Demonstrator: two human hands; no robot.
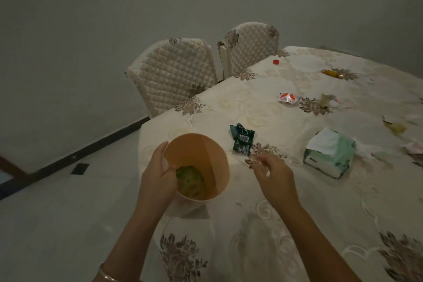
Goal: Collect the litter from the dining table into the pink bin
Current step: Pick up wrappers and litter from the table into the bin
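My left hand [158, 174] grips the near-left rim of the pink bin [206, 151], which is tilted toward me at the table's corner. A crumpled green piece of litter [188, 179] lies inside it. My right hand [272, 173] hovers just right of the bin with its fingers loosely curled; whether a small scrap sits in them is unclear. A dark green wrapper [242, 138] lies just beyond that hand. Farther off lie a red-and-white wrapper [288, 98], a red bottle cap [276, 62], an orange wrapper [332, 73] and a pale crumpled wrapper [329, 101].
The dining table [297, 213] has a cream embroidered cloth. A green tissue pack [329, 158] stands at the right, with yellowish scraps [396, 127] and more litter beyond it. Two quilted chairs [174, 75] stand at the far side. A tiny white scrap [239, 204] lies near the bin.
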